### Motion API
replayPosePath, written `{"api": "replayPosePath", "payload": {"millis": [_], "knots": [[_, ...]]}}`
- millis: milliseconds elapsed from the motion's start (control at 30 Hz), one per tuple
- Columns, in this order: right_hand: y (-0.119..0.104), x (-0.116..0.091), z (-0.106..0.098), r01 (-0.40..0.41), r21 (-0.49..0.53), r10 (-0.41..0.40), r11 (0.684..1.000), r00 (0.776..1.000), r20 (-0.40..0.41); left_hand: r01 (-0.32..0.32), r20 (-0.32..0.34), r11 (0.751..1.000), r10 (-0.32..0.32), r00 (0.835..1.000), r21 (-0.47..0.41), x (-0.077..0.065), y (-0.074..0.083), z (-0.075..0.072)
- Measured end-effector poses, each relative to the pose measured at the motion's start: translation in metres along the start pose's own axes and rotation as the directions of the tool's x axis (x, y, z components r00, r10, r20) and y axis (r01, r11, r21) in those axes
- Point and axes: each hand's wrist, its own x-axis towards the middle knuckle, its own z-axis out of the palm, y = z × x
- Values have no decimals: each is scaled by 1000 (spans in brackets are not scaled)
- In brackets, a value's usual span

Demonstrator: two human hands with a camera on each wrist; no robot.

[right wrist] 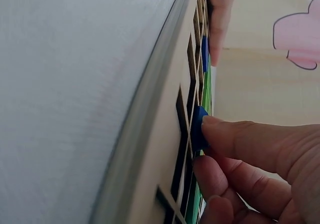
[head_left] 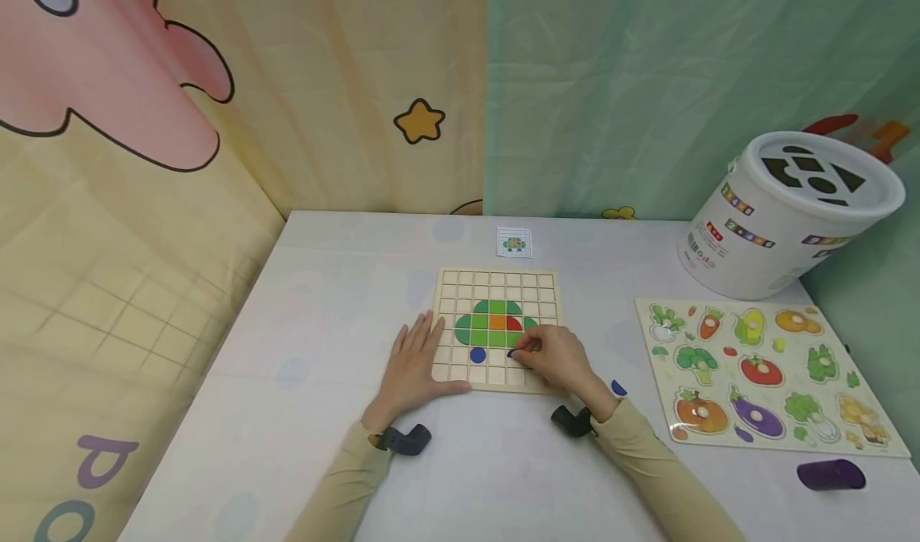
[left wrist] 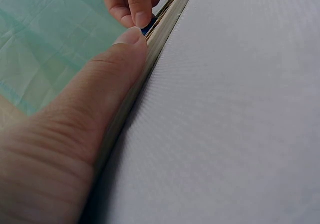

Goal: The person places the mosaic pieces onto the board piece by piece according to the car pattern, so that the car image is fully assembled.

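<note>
A wooden grid board (head_left: 496, 282) lies on the table, with green, orange and red pieces (head_left: 497, 323) forming a rounded shape in its cells. Below that shape sits a blue round (head_left: 477, 355). My right hand (head_left: 557, 357) pinches a small blue piece (right wrist: 199, 129) between thumb and fingers, at the grid cells right of the blue round. The left hand (head_left: 413, 366) rests at the board's left front corner, fingers straight, thumb stretched along the front edge. Beside my right wrist another blue piece (head_left: 618, 387) lies on the table, partly covered by the arm.
Behind the board lies a small picture card (head_left: 513, 243) with a similar coloured figure. To the right are a vegetable puzzle board (head_left: 726, 410), a white bucket (head_left: 747, 247) with shape holes in its lid, and a dark purple object (head_left: 831, 474). Curtains hang behind the table.
</note>
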Motion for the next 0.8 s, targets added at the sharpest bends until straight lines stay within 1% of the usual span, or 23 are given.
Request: {"api": "replayPosePath", "payload": {"millis": [433,800], "knots": [[3,1,0,35,-30,-35,999,999,3,-4,-5,1000,4,1000,3,-1,0,0],[2,1,-1,59,-62,-60,996,998,-16,-4,-8,1000,4,1000,3,0,-1,1]]}}
